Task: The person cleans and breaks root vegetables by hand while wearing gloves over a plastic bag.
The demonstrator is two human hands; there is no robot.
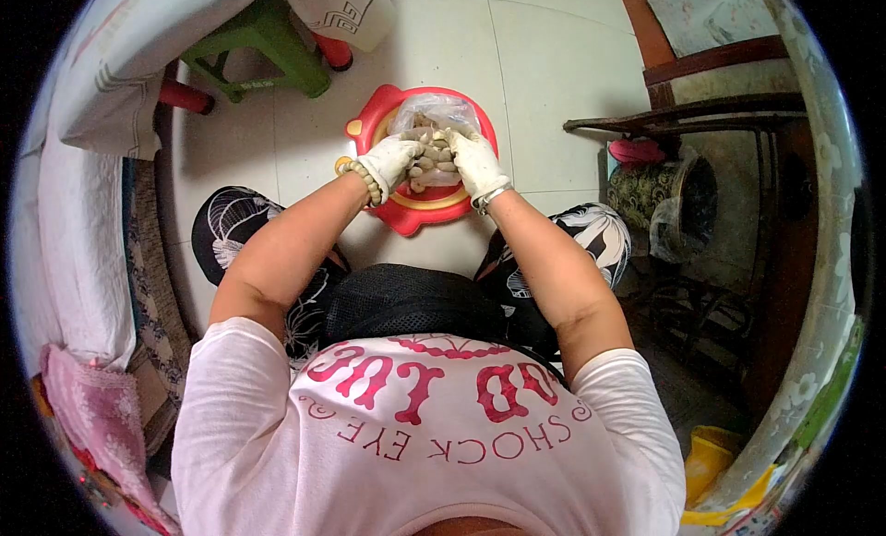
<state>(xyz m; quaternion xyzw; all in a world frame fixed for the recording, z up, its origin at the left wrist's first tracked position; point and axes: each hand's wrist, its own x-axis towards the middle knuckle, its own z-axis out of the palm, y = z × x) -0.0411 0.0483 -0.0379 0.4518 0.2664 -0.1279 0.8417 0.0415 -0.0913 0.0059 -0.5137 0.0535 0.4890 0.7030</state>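
My left hand (391, 161), in a whitish glove, is over a red stool-like piece (403, 220) with an animal-shaped outline. Its fingers are curled in at the edge of a heap of pale beige oval pieces that look like peanuts in their shells (429, 166). Opposite it, my right hand (474, 165), gloved too, has its thumb and fingers pressed together above the same heap. What each set of fingertips grips is too small to make out. A clear plastic bag (445, 108) lies behind and around the heap, partly covered by my hands.
A green plastic stool (268, 48) stands at the upper left beside a cloth-covered table (111, 84). Dark wooden furniture (711, 60) lines the right, with a patterned bag-like item (641, 196) near it. Pale floor tiles (544, 84) surround the red piece.
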